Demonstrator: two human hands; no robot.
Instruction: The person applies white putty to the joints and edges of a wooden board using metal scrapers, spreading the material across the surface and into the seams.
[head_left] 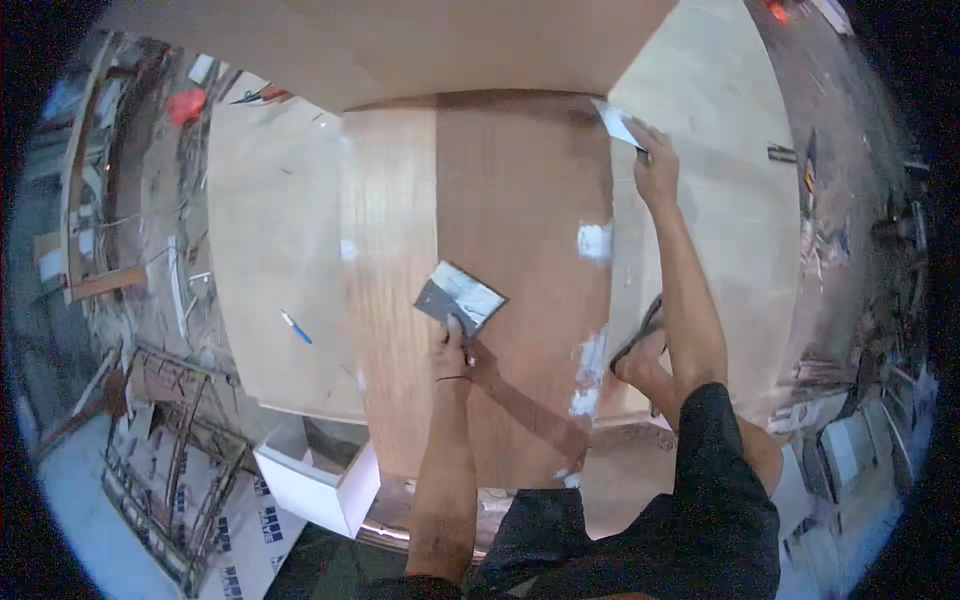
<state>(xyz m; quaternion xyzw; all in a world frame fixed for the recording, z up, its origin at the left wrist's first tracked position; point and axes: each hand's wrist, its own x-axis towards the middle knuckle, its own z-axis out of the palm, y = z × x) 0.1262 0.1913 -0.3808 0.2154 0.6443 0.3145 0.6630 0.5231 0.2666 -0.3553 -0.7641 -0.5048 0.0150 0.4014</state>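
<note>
My left hand point(452, 350) grips a flat dark plate point(438, 299) with white paste spread over its upper side, held above the middle of a wood-grain panel point(520, 200). Out at the panel's far right corner, my right hand point(656, 168) is closed round a scraper point(620, 126). Its pale blade reaches the corner; whether it touches the wood I cannot tell. White paste patches point(594, 241) mark the panel's right edge, with another smeared patch point(590, 372) nearer me. Fainter white spots show along its left edge.
An upright board point(400, 45) rises at the panel's far end. Pale sheets point(270, 220) lie on both sides. On the left one rests a blue-and-white pen-like tool point(296, 327). A white open box point(320, 490) stands near left. My sandalled foot point(645, 365) is at right. Scrap litters both sides.
</note>
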